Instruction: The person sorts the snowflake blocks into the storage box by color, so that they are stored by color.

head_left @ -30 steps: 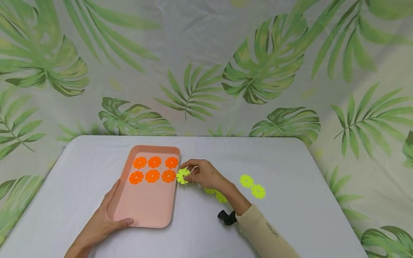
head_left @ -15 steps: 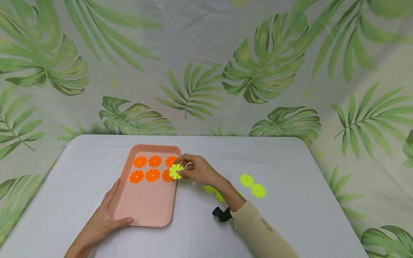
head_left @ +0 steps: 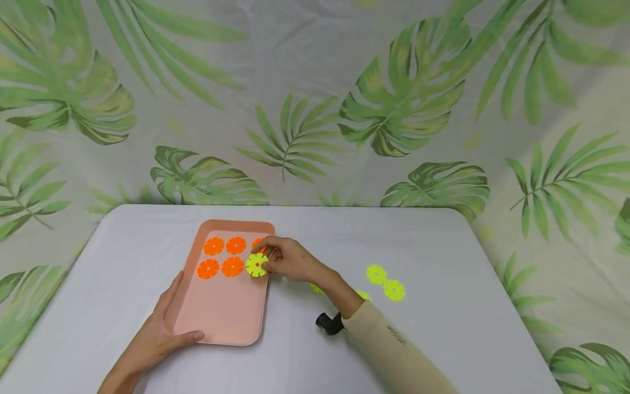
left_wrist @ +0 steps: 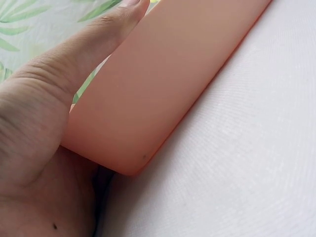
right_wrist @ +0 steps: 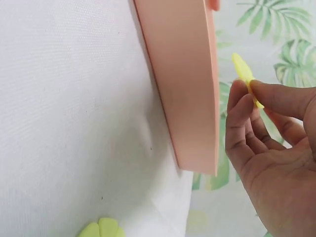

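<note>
Since the earlier head frame, the right hand [head_left: 290, 259] has carried a yellow-green notched disc [head_left: 251, 266] leftward, from across the right rim of the pink tray [head_left: 221, 312] to just inside it. From overhead it covers the right end of the nearer row of orange notched discs [head_left: 227, 267], orange showing through its centre hole; the right wrist view shows it held up, apart from the tray. Thumb and fingertips pinch its right edge. The left hand [head_left: 151, 335] grips the tray's near left corner, thumb over the rim. More yellow-green discs [head_left: 373, 275] lie on the table [head_left: 295, 361], to the right.

The held disc looks like thin plastic: probably light, stiff, a little slippery, hardly fragile. An edge pinch suits it; lying flat, it would likely need a fingernail under the rim.
</note>
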`<state>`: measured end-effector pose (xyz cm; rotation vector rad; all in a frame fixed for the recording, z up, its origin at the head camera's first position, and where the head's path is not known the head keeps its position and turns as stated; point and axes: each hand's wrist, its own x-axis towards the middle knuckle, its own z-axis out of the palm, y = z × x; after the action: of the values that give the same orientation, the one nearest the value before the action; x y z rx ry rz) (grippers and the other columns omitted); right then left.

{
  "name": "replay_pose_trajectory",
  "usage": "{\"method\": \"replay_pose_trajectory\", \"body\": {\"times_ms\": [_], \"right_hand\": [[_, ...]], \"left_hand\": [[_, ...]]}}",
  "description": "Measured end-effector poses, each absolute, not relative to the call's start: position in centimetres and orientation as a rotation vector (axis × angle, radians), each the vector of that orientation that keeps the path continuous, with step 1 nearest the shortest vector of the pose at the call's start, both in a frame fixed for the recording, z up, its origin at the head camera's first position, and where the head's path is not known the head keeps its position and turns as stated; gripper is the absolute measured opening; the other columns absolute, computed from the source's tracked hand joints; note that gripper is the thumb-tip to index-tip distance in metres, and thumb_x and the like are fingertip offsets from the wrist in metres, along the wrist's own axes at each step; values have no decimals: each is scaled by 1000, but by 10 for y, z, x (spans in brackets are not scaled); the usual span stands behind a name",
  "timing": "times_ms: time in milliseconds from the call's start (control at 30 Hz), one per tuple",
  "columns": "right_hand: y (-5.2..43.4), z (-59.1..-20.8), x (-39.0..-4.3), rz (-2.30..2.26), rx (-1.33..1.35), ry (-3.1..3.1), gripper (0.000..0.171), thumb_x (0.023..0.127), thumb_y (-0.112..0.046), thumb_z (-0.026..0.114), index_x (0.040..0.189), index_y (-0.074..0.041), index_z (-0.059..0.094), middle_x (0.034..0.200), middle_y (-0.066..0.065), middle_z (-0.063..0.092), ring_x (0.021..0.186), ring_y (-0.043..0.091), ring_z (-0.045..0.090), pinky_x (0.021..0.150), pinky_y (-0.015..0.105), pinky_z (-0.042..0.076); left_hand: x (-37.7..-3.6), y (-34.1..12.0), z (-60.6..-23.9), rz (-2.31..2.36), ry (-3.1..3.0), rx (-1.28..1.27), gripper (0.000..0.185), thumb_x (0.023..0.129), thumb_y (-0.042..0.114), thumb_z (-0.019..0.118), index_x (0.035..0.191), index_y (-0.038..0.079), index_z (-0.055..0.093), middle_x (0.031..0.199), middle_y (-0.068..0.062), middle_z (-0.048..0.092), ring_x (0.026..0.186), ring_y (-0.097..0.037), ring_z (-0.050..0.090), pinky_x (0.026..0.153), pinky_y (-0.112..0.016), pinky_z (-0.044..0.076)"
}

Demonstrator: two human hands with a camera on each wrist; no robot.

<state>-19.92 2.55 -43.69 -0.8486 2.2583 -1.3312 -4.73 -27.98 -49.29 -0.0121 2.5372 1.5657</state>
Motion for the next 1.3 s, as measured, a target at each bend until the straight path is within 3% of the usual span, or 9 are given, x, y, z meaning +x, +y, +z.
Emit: {"method": "replay_pose_trajectory", "body": {"times_ms": [233,700,1033,1100,1300], "right_hand": [[13,-440,-200,-1280,-895,2273,28,94,1,72,120,-10,74,105,8,68,89,11,60,80,18,51],[2,-445,-197,-1127,-924,2295,24,92,2,74,112,-10,75,106,4,70,83,10,57,77,17,49],[0,-453,-191,-1090,-895,2287,24,90,4,74,108,-11,75,95,2,65,78,9,56,71,16,49],[-1,-454,-190,-1081,-900,2299,23,90,4,74,107,-12,76,94,1,66,77,8,56,72,16,49],[-5,-454,-189,-969,-923,2378,21,90,1,75,103,-16,76,87,-5,65,77,5,56,72,15,49]], "left_hand": [[-47,-279,-492,1555,2546,-22,129,80,17,89,166,46,-2,174,-18,8,147,-42,22,112,-68,20],[-48,-280,-493,1527,2578,-14,130,78,19,91,166,46,-1,174,-20,9,149,-45,20,111,-74,20],[-44,-278,-494,1512,2552,-48,129,79,19,90,165,49,-2,174,-17,10,147,-40,25,112,-56,26],[-44,-278,-494,1516,2565,-38,129,78,19,90,165,48,-1,174,-18,11,146,-41,24,112,-63,24],[-47,-278,-491,1532,2563,-38,129,79,19,90,165,49,-1,174,-17,10,147,-41,23,111,-68,24]]}}
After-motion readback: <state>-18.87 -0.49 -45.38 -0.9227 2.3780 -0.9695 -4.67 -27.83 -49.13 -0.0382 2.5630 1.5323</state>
